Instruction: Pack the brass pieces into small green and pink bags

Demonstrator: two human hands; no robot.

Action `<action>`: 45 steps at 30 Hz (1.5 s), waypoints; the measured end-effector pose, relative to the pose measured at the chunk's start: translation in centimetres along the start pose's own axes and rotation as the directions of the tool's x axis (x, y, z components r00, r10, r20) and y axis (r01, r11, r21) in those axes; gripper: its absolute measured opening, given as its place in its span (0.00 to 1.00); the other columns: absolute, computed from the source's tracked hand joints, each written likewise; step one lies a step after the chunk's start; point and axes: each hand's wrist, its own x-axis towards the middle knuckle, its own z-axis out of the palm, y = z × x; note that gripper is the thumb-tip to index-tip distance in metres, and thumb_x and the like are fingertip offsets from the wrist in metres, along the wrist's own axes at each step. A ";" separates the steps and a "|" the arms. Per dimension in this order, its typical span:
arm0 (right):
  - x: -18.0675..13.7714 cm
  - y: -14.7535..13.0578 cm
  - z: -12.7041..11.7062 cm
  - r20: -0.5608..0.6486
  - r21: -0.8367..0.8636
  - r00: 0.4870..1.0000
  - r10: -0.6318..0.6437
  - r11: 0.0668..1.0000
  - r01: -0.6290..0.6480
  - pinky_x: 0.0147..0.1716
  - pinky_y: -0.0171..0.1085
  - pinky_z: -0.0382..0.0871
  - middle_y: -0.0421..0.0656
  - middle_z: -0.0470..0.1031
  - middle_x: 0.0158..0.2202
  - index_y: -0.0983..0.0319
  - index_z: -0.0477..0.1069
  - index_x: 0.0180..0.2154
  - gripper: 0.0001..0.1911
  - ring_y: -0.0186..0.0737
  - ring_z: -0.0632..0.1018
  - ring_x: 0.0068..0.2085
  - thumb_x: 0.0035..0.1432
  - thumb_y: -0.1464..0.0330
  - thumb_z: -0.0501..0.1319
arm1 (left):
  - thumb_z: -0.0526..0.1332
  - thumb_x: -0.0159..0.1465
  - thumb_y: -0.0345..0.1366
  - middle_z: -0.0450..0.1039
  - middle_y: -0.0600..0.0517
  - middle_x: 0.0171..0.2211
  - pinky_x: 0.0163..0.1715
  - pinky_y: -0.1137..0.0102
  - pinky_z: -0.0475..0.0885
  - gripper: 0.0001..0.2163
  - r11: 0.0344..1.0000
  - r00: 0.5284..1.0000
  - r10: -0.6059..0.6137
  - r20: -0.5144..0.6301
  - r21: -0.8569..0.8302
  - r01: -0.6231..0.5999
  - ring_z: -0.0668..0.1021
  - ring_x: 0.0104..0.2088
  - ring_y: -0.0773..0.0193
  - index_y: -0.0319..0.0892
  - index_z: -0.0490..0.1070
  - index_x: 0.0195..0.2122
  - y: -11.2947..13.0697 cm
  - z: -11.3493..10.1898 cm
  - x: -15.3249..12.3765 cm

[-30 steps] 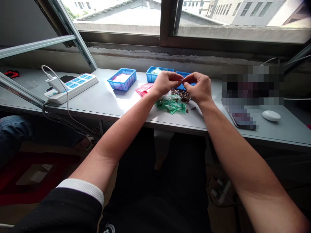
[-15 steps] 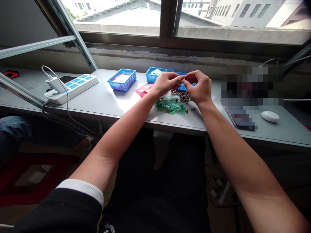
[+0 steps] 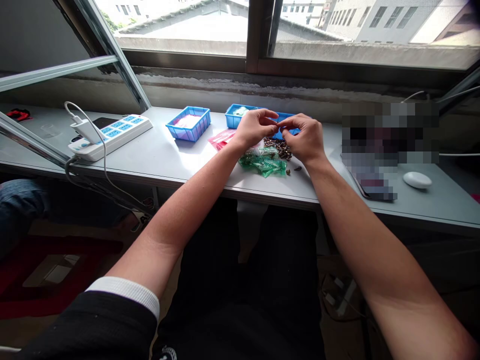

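Observation:
My left hand (image 3: 254, 129) and my right hand (image 3: 305, 136) meet fingertip to fingertip above a heap of small dark brown pieces (image 3: 277, 148). Both have thumb and fingers pinched together; whatever sits between them is too small to make out. Just under the hands, a crumpled green plastic bag (image 3: 262, 162) lies against the heap. Pink-red plastic packaging (image 3: 222, 138) is beside my left wrist. Behind the hands stand a blue basket with pale contents (image 3: 233, 120) and another blue basket (image 3: 288, 134), partly hidden by my fingers. Two loose brown pieces (image 3: 297, 169) rest near the table's front edge.
Further left on the white table (image 3: 165, 165) are a blue basket with pinkish contents (image 3: 192, 131) and a power strip (image 3: 112, 136) with a plugged-in charger. At right lie a white computer mouse (image 3: 417, 180) and a blurred-out item. A metal frame (image 3: 123, 65) rises at left.
My hands have dipped slightly, and the right hand has shifted a little to the left. Fingertips have moved against each other. The things on the table stay put.

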 end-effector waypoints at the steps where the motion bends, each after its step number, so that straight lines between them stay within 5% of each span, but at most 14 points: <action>1: 0.0 0.0 0.1 -0.007 0.001 1.000 0.002 1.000 -0.002 0.65 0.60 0.94 0.44 0.97 0.49 0.49 0.90 0.39 0.03 0.58 0.95 0.51 0.68 0.65 0.79 | 0.81 0.63 0.23 0.94 0.45 0.47 0.65 0.52 0.90 0.20 1.000 1.000 0.014 -0.006 0.013 -0.014 0.95 0.54 0.50 0.40 0.88 0.55 -0.1 0.0 0.1; 7: 0.0 -0.1 0.3 -0.049 0.049 0.999 0.021 0.999 -0.019 0.60 0.57 0.94 0.44 0.96 0.45 0.50 0.90 0.43 0.06 0.55 0.95 0.48 0.69 0.69 0.78 | 0.77 0.60 0.26 0.94 0.45 0.51 0.66 0.55 0.89 0.15 0.983 0.987 0.161 0.008 0.087 -0.162 0.94 0.54 0.53 0.41 0.89 0.49 -1.1 0.0 0.9; 14: 0.0 0.0 0.2 -0.050 0.034 0.998 0.050 0.998 -0.048 0.61 0.59 0.94 0.44 0.95 0.43 0.50 0.84 0.37 0.11 0.58 0.95 0.48 0.67 0.61 0.84 | 0.77 0.60 0.24 0.94 0.45 0.50 0.69 0.55 0.89 0.16 0.987 0.989 0.148 0.006 0.069 -0.148 0.94 0.56 0.52 0.40 0.88 0.49 -0.3 0.4 0.5; 23: 0.4 1.7 0.6 -0.082 0.096 0.990 0.114 0.990 -0.106 0.50 0.53 0.95 0.43 0.90 0.42 0.52 0.77 0.40 0.15 0.50 0.93 0.42 0.74 0.68 0.82 | 0.78 0.66 0.24 0.94 0.40 0.64 0.72 0.56 0.89 0.21 0.987 0.988 0.137 -0.077 0.100 -0.129 0.94 0.67 0.48 0.40 0.88 0.60 0.6 0.7 0.2; 28: 1.2 2.7 0.5 -0.207 0.147 0.965 0.163 0.980 -0.134 0.41 0.47 0.94 0.43 0.90 0.45 0.53 0.81 0.46 0.08 0.48 0.94 0.41 0.80 0.71 0.76 | 0.69 0.78 0.26 0.95 0.40 0.62 0.62 0.61 0.92 0.12 0.981 0.972 0.136 -0.193 0.166 -0.104 0.96 0.57 0.55 0.41 0.88 0.59 0.9 0.4 0.5; 34: 1.4 3.3 -0.1 -0.319 0.047 0.909 0.269 0.962 -0.269 0.46 0.54 0.94 0.44 0.92 0.42 0.59 0.90 0.48 0.08 0.49 0.93 0.35 0.80 0.76 0.72 | 0.65 0.83 0.25 0.96 0.43 0.57 0.57 0.65 0.89 0.12 0.962 0.960 0.154 -0.233 0.257 -0.092 0.95 0.53 0.59 0.42 0.89 0.57 1.6 0.2 0.2; 38: 1.2 3.0 -0.2 -0.304 -0.031 0.931 0.204 0.974 -0.223 0.51 0.54 0.93 0.45 0.93 0.43 0.59 0.90 0.46 0.09 0.49 0.93 0.36 0.79 0.78 0.74 | 0.68 0.81 0.26 0.96 0.42 0.56 0.71 0.58 0.86 0.12 0.758 0.954 0.254 -0.160 0.645 -0.094 0.94 0.58 0.51 0.44 0.94 0.54 1.9 -0.1 -1.1; 42: 0.9 2.3 -0.2 -0.255 -0.025 0.945 0.207 0.975 -0.220 0.49 0.52 0.92 0.46 0.93 0.45 0.57 0.89 0.47 0.10 0.48 0.92 0.36 0.80 0.78 0.73 | 0.68 0.76 0.24 0.94 0.36 0.63 0.77 0.44 0.85 0.16 0.455 0.985 0.130 -0.118 0.889 0.047 0.91 0.67 0.38 0.43 0.96 0.55 2.5 -0.2 -2.4; 45: 0.8 1.7 -0.2 -0.229 -0.020 0.949 0.218 0.973 -0.228 0.49 0.52 0.92 0.46 0.93 0.46 0.57 0.89 0.46 0.10 0.48 0.92 0.36 0.80 0.78 0.72 | 0.68 0.75 0.23 0.93 0.34 0.66 0.73 0.44 0.89 0.20 0.389 0.993 0.014 -0.117 0.916 0.103 0.92 0.68 0.35 0.41 0.96 0.60 3.0 -0.3 -3.0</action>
